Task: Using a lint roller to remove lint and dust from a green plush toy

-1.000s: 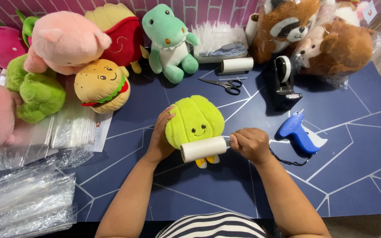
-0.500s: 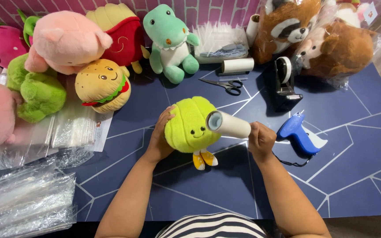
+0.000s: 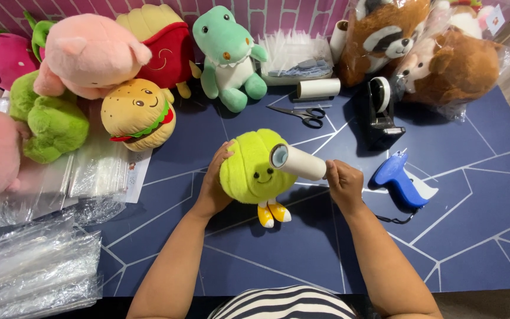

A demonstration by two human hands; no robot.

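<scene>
Lint-rolling in hand, by the look of it: a round lime-green plush (image 3: pixel 255 168) with a stitched smile and small yellow feet, held upright just above the middle of the dark blue tabletop (image 3: pixel 455 236). Cupped from its left side by the left hand (image 3: pixel 215 183), fingers curled round the fur, palm against the flank. Laid across its upper right face, a white lint roller (image 3: pixel 296 162), hollow end toward the camera, touching the fur. Gripped at the handle end by the right hand (image 3: pixel 342 184), closed in a fist round it.

Judged partway through: roller on the face, back and underside hidden from view. Next move likely to call for a light, even stroke across the pile, with the left hand steadying or turning the toy so that fresh fur meets the sheet; too much pressure apt to flatten the plush or drag it out of the grip.

Just right of the working hand, a blue tagging gun (image 3: pixel 399 180) on the tabletop. Farther back, scissors (image 3: pixel 299 112), a second white roll (image 3: pixel 319 88) and a black tape dispenser (image 3: pixel 380 112). Along the rear, a green dinosaur plush (image 3: pixel 229 56), a burger plush (image 3: pixel 138 113), a pink pig plush (image 3: pixel 87 56) and bagged brown plush animals (image 3: pixel 438 56). At the left, stacks of clear plastic bags (image 3: pixel 33 266).
</scene>
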